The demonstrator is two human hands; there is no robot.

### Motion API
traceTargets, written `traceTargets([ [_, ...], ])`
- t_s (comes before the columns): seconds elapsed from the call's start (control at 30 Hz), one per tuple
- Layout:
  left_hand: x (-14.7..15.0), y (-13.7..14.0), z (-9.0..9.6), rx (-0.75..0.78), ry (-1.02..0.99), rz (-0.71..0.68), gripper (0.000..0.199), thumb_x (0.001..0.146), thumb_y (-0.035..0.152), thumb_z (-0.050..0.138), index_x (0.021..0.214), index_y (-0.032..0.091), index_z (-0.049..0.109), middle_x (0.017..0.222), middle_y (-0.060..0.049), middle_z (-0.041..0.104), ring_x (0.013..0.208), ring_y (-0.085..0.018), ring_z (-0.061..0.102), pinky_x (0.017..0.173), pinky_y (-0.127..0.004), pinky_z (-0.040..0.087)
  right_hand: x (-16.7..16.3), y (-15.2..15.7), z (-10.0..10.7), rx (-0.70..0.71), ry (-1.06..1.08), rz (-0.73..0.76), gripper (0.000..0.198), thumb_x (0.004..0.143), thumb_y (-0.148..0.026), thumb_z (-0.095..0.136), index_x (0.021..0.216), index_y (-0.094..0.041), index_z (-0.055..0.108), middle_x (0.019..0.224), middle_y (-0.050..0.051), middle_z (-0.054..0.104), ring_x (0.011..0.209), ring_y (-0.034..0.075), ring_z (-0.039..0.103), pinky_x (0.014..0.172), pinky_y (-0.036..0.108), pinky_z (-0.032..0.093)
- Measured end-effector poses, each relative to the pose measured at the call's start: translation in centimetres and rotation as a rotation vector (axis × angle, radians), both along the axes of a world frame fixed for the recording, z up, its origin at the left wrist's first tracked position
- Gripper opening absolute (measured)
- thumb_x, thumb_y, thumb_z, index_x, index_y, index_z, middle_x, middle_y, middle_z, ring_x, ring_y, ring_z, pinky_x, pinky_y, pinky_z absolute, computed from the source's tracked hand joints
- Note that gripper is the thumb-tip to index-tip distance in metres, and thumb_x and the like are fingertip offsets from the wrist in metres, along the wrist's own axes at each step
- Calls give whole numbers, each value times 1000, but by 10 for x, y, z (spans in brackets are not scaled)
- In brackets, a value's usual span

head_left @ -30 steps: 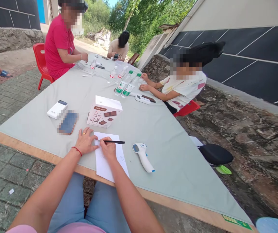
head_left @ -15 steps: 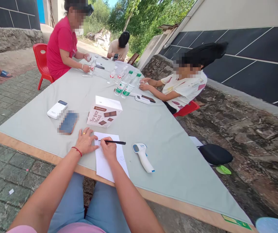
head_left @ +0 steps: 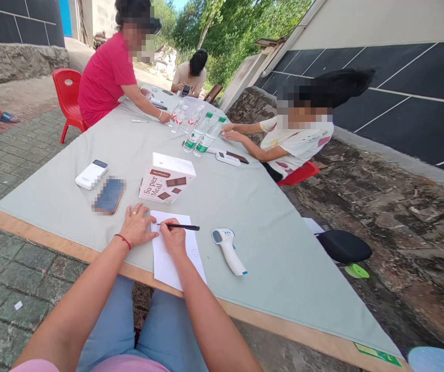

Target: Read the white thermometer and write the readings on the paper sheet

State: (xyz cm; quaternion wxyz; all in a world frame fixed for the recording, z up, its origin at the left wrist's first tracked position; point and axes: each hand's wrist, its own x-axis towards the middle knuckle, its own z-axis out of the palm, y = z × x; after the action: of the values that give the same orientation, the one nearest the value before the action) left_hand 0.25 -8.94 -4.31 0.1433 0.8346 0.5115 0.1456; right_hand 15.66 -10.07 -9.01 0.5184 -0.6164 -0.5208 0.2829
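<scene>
My right hand (head_left: 173,240) is closed around a black pen (head_left: 185,226), its tip down near the top left of a white sheet of paper (head_left: 183,274). Some small writing and a round mark show on the sheet. Flat on the table, my left hand (head_left: 138,226) has its fingers spread, with fingertips at the paper's left edge. A white and brown box (head_left: 167,178) labelled "Su-per Meal" stands just beyond both hands. To the right of the paper lies a white infrared thermometer (head_left: 229,251).
A phone (head_left: 109,196) and a white power bank (head_left: 92,174) lie to the left on the cloth-covered table (head_left: 276,258). Several water bottles (head_left: 205,138) stand farther back. One person (head_left: 105,77) leans over the left side; another (head_left: 287,139) sits at the right; a third is at the far end.
The person in pink has leaned right and placed a bottle among the others, one hand still beside it. My hands stay almost where they were; the pen's tilt has shifted slightly.
</scene>
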Motion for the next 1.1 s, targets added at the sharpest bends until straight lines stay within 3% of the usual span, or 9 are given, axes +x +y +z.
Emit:
traceTargets([
  [0.93,0,0,1,-4,6,-4,39,76,43,75,111,27,68,140,-11,48,144,-36,27,117,-63,13,0,1,-2,20,-13,-27,14,70,-38,51,66,-25,50,60,-3,56,60,17,50,61,29,43],
  [1.1,0,-1,4,-12,-8,-6,38,76,41,75,111,26,69,139,-12,49,143,-37,27,117,-62,12,3,-3,1,103,16,-120,23,79,-42,49,82,-21,57,77,2,63,73,19,58,70,31,48],
])
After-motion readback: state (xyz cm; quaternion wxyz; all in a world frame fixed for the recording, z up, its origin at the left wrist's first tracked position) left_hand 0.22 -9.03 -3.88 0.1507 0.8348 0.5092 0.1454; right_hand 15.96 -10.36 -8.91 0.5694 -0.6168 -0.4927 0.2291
